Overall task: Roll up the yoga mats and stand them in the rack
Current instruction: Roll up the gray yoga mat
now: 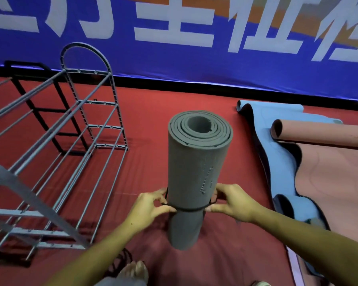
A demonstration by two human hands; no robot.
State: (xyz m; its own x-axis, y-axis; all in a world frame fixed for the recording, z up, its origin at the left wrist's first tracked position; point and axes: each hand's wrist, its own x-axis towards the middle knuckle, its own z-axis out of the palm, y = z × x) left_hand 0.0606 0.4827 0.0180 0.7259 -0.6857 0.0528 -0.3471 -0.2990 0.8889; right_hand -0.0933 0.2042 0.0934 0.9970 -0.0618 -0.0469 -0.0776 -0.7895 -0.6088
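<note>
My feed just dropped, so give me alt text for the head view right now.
A rolled grey mat stands upright on the red floor while the left hand and right hand pinch a black cord around its lower part. A grey metal rack stands to its left; blue and pink mats lie partly unrolled on the right.

The grey rack (56, 153) runs off the left edge. Right of the rolled grey mat (196, 174), the pink mat (329, 162) is cut by the right edge. The mat's embossed lettering is unreadable.
</note>
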